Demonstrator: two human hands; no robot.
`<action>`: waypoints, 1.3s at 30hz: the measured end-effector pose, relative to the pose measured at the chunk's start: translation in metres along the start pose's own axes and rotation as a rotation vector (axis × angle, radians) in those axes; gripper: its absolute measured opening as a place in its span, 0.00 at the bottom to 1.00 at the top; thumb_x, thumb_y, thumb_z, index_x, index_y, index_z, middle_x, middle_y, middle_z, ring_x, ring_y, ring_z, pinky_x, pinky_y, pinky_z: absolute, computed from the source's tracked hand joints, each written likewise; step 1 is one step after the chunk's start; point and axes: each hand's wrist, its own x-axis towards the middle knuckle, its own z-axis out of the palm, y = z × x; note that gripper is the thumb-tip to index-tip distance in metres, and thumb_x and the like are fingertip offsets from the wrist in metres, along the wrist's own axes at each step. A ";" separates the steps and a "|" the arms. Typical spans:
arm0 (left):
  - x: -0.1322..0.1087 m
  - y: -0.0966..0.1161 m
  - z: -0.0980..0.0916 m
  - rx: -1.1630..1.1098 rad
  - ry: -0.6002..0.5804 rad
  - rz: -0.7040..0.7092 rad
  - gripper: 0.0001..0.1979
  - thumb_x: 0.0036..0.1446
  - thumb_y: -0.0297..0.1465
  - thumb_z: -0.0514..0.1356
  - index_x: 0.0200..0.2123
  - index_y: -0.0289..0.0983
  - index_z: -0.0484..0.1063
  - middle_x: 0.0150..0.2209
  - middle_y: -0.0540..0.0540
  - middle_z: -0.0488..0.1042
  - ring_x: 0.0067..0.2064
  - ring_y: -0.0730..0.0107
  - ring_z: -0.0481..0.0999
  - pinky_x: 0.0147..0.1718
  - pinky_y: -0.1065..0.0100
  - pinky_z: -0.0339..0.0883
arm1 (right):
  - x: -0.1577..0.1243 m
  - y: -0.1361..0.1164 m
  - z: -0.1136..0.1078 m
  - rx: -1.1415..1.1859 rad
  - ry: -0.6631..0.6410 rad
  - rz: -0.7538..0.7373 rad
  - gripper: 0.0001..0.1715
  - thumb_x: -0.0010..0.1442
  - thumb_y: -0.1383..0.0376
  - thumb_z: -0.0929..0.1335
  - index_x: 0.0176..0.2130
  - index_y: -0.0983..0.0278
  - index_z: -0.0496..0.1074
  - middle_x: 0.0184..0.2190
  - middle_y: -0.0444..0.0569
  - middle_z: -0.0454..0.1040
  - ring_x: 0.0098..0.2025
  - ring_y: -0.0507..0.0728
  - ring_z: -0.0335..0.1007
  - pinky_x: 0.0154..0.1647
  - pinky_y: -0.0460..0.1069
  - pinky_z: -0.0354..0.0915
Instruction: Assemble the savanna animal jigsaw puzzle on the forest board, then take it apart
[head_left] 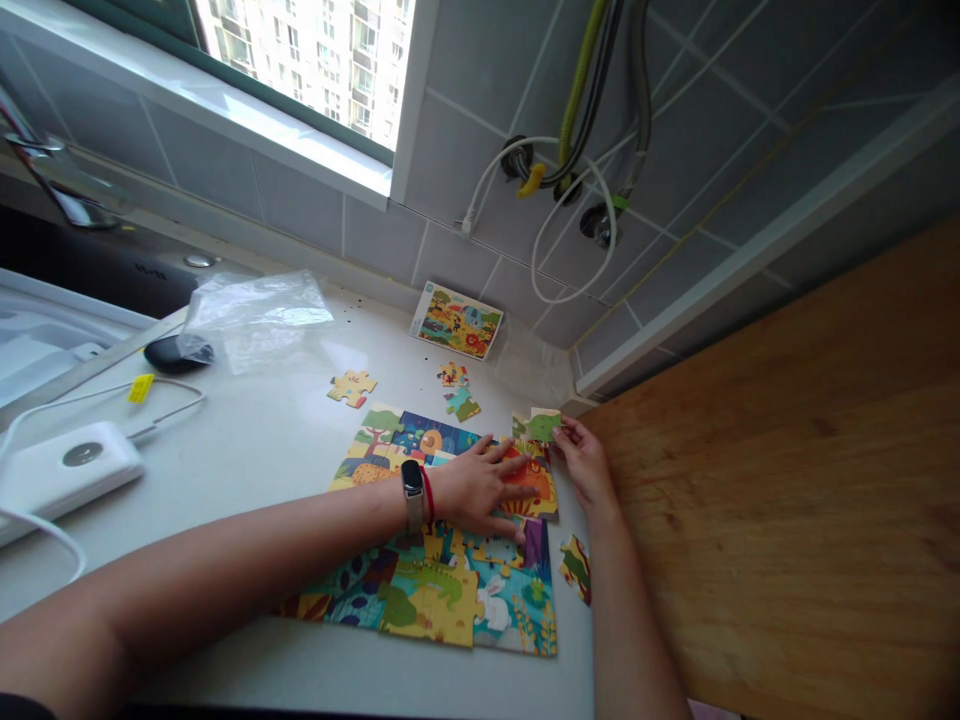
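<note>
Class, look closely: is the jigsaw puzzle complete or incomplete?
Incomplete: the jigsaw puzzle has loose pieces beside it, and the right hand holds another piece at its edge.

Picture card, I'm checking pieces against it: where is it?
In the head view, the picture card lies by the tiled wall, just beyond loose puzzle pieces.

Bare left hand (476, 488): one. Bare right hand (583, 462): one. Green cardboard jigsaw piece (537, 428) in right hand: one. Loose multicoloured cardboard jigsaw pieces (352, 388) on counter: four. Black fitness band (412, 495): one. Red string bracelet (429, 497): one. White power bank (71, 470): one. Black computer mouse (176, 353): one.
</note>
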 end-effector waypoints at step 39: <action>0.030 0.047 -0.016 -0.043 0.004 0.190 0.25 0.67 0.53 0.59 0.50 0.38 0.80 0.45 0.38 0.83 0.51 0.48 0.81 0.57 0.50 0.70 | -0.002 -0.005 -0.016 -0.358 -0.326 -0.001 0.20 0.45 0.52 0.79 0.34 0.64 0.82 0.29 0.48 0.81 0.33 0.57 0.73 0.38 0.52 0.70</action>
